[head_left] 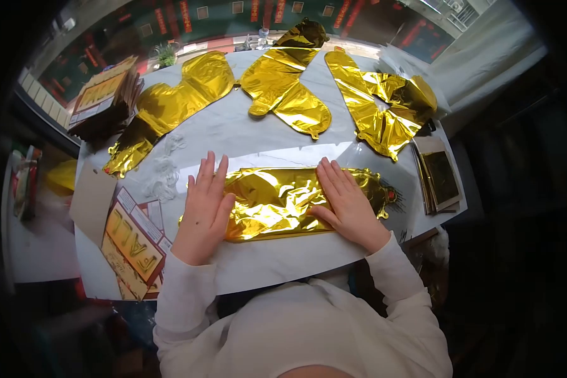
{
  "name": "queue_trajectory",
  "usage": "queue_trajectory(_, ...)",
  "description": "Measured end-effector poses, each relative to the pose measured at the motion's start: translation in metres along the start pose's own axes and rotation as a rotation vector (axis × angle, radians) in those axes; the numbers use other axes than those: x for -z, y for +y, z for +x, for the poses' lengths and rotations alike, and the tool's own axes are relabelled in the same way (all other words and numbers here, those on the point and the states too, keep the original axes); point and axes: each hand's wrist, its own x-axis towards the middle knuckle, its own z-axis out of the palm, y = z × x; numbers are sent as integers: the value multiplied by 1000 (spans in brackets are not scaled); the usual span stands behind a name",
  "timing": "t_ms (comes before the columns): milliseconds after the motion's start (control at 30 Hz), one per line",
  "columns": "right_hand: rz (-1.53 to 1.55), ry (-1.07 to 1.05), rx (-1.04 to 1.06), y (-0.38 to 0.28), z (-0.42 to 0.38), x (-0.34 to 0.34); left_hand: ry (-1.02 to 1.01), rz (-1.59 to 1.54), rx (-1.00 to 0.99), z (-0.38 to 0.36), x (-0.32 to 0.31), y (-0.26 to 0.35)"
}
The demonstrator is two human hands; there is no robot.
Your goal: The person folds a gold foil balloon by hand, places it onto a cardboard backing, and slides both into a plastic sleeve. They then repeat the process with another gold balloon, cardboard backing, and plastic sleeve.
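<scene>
A shiny gold foil balloon (274, 198), flat and creased, lies crosswise on the white marbled table (264, 268) in front of me. On its left end rests my left hand (205, 205), fingers stretched out flat. Toward its right end, my right hand (346, 205) also presses flat, the thumb spread away from the fingers. Both palms hide part of the foil. Beyond them lie three more flat gold foil balloons: a bent one (176, 97) at left, a branching one (290, 91) in the middle and one with a hole (384, 104) at right.
Printed cards reading FALL (135, 242) lie at the left edge, near a brown card flap (93, 205). A stack of packages (104, 97) stands at the back left. More flat packs (438, 176) lie at right. White strings (164, 176) lie beside my left hand.
</scene>
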Motion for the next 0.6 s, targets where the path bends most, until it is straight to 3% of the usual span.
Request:
queue_trajectory(67, 0, 4, -9, 0, 0, 1, -3, 51, 85, -12, 1, -8)
queue_trajectory(600, 24, 4, -14, -1, 0, 6, 15, 126, 63, -32, 1, 0)
